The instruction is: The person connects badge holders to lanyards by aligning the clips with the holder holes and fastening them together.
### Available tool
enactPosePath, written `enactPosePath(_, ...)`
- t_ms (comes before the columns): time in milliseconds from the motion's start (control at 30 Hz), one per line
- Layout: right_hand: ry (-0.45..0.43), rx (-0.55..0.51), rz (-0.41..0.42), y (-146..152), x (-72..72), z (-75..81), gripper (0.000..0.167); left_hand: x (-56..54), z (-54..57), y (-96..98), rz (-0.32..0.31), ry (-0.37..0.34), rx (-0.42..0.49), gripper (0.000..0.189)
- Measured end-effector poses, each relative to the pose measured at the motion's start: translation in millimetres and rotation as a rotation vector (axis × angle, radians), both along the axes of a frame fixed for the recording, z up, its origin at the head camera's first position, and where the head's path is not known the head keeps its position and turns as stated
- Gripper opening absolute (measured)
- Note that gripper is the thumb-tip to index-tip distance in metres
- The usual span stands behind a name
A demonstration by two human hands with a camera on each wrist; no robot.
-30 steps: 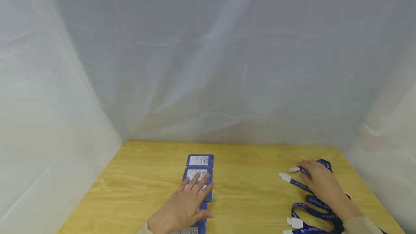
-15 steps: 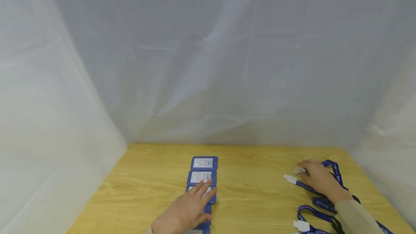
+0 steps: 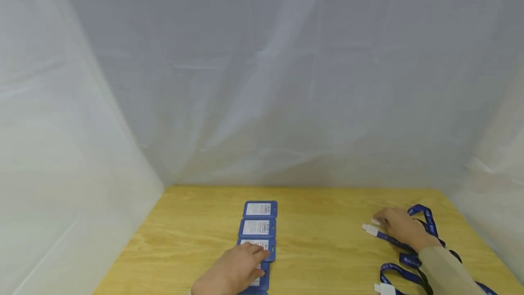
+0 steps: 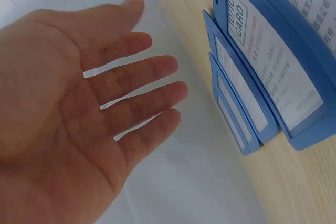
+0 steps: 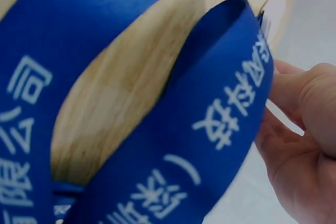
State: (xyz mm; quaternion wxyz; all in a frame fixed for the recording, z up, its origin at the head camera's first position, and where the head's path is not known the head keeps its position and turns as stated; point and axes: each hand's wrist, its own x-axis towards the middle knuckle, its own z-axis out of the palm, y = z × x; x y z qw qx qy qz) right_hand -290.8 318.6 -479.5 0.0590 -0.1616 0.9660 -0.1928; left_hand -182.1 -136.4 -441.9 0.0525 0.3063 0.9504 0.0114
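Blue card holders with white printed cards lie in a column on the table, a far one (image 3: 260,209) and a second one (image 3: 257,227) in full view. Above the nearer holders is my left hand (image 3: 234,268), partly covering them. In the left wrist view its fingers (image 4: 142,74) are spread and relaxed, apart from a blue card holder (image 4: 273,51). At the right, my right hand (image 3: 403,227) pinches a blue lanyard (image 5: 226,108) with white lettering near its white end clip (image 3: 375,222). The lanyard partly hides the fingertips in the right wrist view.
More blue lanyards (image 3: 403,273) lie loosely on the right, with white clips (image 3: 370,230) pointing left. The wooden table (image 3: 323,240) ends at a pale sheet wall (image 3: 262,104) at the back, and similar sheets stand on both sides.
My left hand has drawn back towards me over the column, uncovering more of the second and third card holders. The right hand stays at the lanyard clip; the view has shifted slightly.
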Motion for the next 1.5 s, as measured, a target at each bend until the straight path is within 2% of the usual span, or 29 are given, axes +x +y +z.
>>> enactPosePath(167, -0.001, 0.005, -0.028, -2, -2.2, -0.3, 0.024, -2.9, 0.3, -0.8, -0.002, 0.028, -0.044, 0.038)
enactPosePath(400, 0.054, -0.002, -0.060, -4, 2.2, -6.4, 0.023, -3.5, -1.9, -1.1, 0.026, 0.004, -0.044, 0.037)
enactPosePath(533, 0.106, 0.005, -0.081, -2, 2.9, -10.7, 0.020, -5.6, -2.7, -2.6, 0.034, 0.039, -0.042, 0.038)
enactPosePath(633, 0.162, -0.007, -0.074, -1, 2.9, -13.1, 0.008, -8.2, -1.8, -3.7, 0.043, 0.061, -0.043, 0.040)
enactPosePath(733, 0.181, -0.018, -0.059, -2, 2.9, -14.7, 0.015, -9.5, -0.8, -4.5, 0.057, 0.042, -0.040, 0.043)
enactPosePath(800, 0.180, -0.014, -0.056, -3, 3.6, -15.3, 0.011, -9.5, -0.8, -5.5, 0.059, 0.039, -0.035, 0.045)
enactPosePath(867, 0.167, -0.008, -0.063, -3, 4.4, -15.9, 0.006, -9.7, -1.9, -6.7, 0.036, 0.078, -0.024, 0.044)
enactPosePath(967, 0.154, -0.001, -0.064, -3, 7.1, -15.4, 0.019, -13.0, -1.9, -9.2, 0.008, 0.137, -0.028, 0.044)
enactPosePath(1033, 0.156, 0.002, -0.057, -3, 8.5, -13.2, 0.025, -18.6, -0.7, -10.5, 0.004, 0.147, -0.022, 0.048)
enactPosePath(1200, 0.216, 0.003, -0.043, -5, 10.3, -4.1, 0.027, -44.6, 2.4, -8.7, 0.038, 0.090, 0.043, 0.067)
enactPosePath(1367, 0.285, 0.029, -0.014, -13, 8.8, -4.8, 0.024, -70.5, -6.5, -7.8, 0.047, 0.124, 0.072, 0.070)
enactPosePath(1500, 0.279, 0.039, -0.028, -21, 8.6, -5.6, 0.026, -87.8, -16.1, -7.0, 0.086, 0.102, 0.078, 0.069)
